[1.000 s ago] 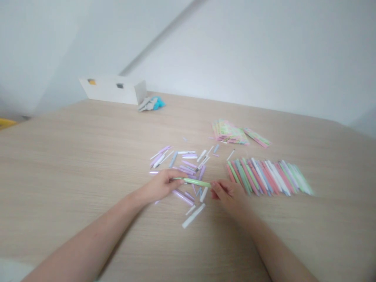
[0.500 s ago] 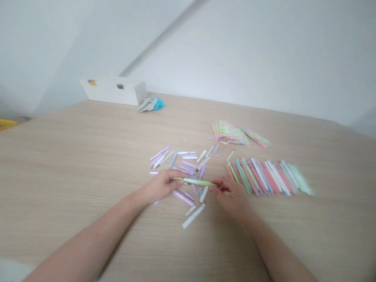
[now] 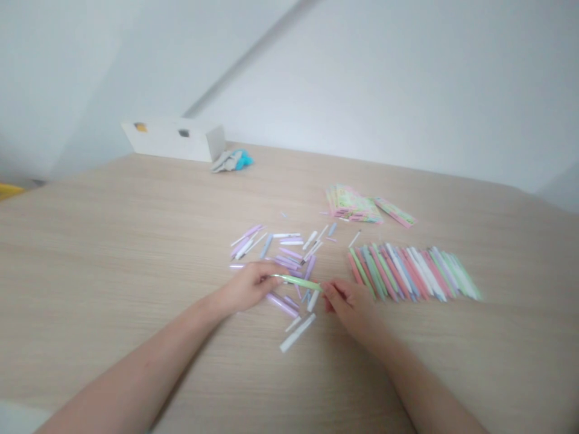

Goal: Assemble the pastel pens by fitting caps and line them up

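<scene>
At the left edge of the scene, a yellow thing (image 3: 9, 191) shows beyond the pale wood-grain table (image 3: 136, 241), and something white (image 3: 20, 416) fills the near left corner. At the far left stands a white box (image 3: 167, 140) with two small openings, one showing yellow and one dark. Just right of it lies a crumpled grey and blue cloth (image 3: 233, 160).

The left hand (image 3: 246, 286) comes in from the near left, its thumb and fingers closed on the left end of a light green pen (image 3: 301, 281). The pen lies across the middle of the scene, above loose parts (image 3: 291, 253) in purple, white and blue, strewn at several angles. A purple tube (image 3: 281, 304) and a long white piece (image 3: 297, 333) lie on the near side.

The right hand (image 3: 350, 301) grips the pen's right end between thumb and fingers. Beyond the parts, to the right, is a stack of packets (image 3: 355, 205) printed in pink, green and yellow; a single packet (image 3: 395, 212) lies slanted at its right. Their print is too blurred to read. Nearer and farther right, a row of pens (image 3: 407, 271) in red, green, white, blue and purple lies side by side.
</scene>
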{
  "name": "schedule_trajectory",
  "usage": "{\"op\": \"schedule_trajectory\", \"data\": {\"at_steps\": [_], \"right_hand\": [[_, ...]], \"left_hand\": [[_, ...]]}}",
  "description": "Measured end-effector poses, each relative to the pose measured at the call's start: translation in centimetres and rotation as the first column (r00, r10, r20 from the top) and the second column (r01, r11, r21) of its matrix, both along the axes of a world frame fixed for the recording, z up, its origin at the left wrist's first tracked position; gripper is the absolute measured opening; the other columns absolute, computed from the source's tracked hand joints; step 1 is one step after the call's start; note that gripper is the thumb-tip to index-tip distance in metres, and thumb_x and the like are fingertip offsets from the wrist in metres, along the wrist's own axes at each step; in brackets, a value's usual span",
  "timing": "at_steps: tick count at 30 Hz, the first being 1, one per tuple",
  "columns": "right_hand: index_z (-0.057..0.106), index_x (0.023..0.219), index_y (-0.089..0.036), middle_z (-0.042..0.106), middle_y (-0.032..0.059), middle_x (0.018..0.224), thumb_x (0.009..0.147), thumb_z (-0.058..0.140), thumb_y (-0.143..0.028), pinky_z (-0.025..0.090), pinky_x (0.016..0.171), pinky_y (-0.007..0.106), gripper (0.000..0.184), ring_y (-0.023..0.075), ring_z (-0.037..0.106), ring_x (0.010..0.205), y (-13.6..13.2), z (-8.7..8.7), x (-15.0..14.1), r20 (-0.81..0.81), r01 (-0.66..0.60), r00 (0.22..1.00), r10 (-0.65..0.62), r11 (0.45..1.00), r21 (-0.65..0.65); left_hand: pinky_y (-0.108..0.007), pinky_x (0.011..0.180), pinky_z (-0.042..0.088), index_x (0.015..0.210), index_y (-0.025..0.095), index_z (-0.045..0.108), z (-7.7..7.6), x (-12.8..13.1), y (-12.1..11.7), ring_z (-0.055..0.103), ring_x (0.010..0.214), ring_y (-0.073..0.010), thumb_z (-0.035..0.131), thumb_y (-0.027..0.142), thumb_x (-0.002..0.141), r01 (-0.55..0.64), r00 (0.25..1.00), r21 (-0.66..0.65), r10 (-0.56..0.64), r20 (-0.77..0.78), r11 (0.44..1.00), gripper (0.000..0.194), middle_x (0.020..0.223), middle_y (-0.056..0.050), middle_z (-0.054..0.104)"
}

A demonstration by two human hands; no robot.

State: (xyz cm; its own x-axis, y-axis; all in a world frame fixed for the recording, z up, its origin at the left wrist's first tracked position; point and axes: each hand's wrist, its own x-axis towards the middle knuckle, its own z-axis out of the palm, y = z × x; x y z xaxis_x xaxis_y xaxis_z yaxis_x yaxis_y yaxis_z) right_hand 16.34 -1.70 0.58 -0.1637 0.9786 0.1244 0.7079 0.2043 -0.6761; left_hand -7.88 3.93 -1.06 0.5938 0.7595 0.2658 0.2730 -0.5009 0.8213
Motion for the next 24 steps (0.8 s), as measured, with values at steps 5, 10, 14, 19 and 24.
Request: {"op": "schedule_trajectory", "data": {"at_steps": [5, 10, 14, 19, 24], "right_hand": [[0.064, 0.075, -0.018, 0.062, -0.0002, 0.062, 0.091, 0.043, -0.037, 0.039, 0.056, 0.024, 0.032, 0.0136, 0.056, 0.059, 0.02, -0.15, 0.02, -0.057, -0.029, 0.998, 0.030, 0.999, 0.026], [0.064, 0.095, -0.019, 0.067, 0.0008, 0.080, 0.081, 0.057, -0.027, 0.044, 0.063, 0.024, 0.018, 0.0143, 0.059, 0.069, 0.26, -0.88, 0.04, -0.124, -0.010, 0.992, 0.026, 0.992, 0.122], [0.067, 0.092, -0.019, 0.066, 0.0003, 0.073, 0.083, 0.056, -0.027, 0.042, 0.060, 0.024, 0.017, 0.0144, 0.058, 0.066, 0.15, -0.86, 0.01, -0.077, -0.007, 0.997, 0.014, 0.996, 0.089], [0.067, 0.090, -0.018, 0.064, 0.0004, 0.070, 0.084, 0.053, -0.028, 0.040, 0.058, 0.025, 0.018, 0.0145, 0.056, 0.064, -0.05, -0.56, -0.22, -0.067, -0.019, 0.997, 0.022, 0.999, 0.051], [0.066, 0.086, -0.018, 0.061, -0.0008, 0.065, 0.085, 0.051, -0.027, 0.039, 0.055, 0.024, 0.018, 0.0139, 0.055, 0.060, -0.14, -0.37, -0.54, -0.099, -0.015, 0.995, 0.014, 1.000, -0.018]], "left_hand": [[-0.030, 0.087, 0.047, 0.105, 0.013, 0.068, -0.03, 0.01, 0.09, 0.063, 0.097, -0.0204, 0.053, 0.023, 0.087, -0.006, 1.000, -0.027, 0.006, 0.006, 1.000, 0.026, 0.106, -0.010, 0.069], [-0.031, 0.087, 0.048, 0.105, 0.013, 0.069, -0.15, 0.05, 0.17, 0.063, 0.096, -0.0206, 0.054, 0.023, 0.087, -0.008, 1.000, -0.042, 0.008, 0.004, 0.999, 0.026, 0.105, -0.010, 0.070], [-0.031, 0.088, 0.047, 0.106, 0.014, 0.068, -0.21, 0.07, 0.13, 0.062, 0.097, -0.0208, 0.052, 0.023, 0.088, -0.015, 1.000, -0.021, 0.014, -0.016, 1.000, 0.026, 0.106, -0.010, 0.070], [-0.027, 0.082, 0.046, 0.105, 0.016, 0.069, -0.14, 0.06, 0.11, 0.062, 0.091, -0.0187, 0.048, 0.023, 0.090, 0.010, 1.000, 0.065, -0.009, -0.015, 0.998, 0.026, 0.096, -0.008, 0.069], [-0.028, 0.081, 0.045, 0.106, 0.017, 0.068, -0.21, -0.02, 0.21, 0.060, 0.090, -0.0188, 0.047, 0.024, 0.091, 0.021, 0.999, 0.091, -0.019, -0.028, 0.996, 0.027, 0.094, -0.008, 0.067]]}}
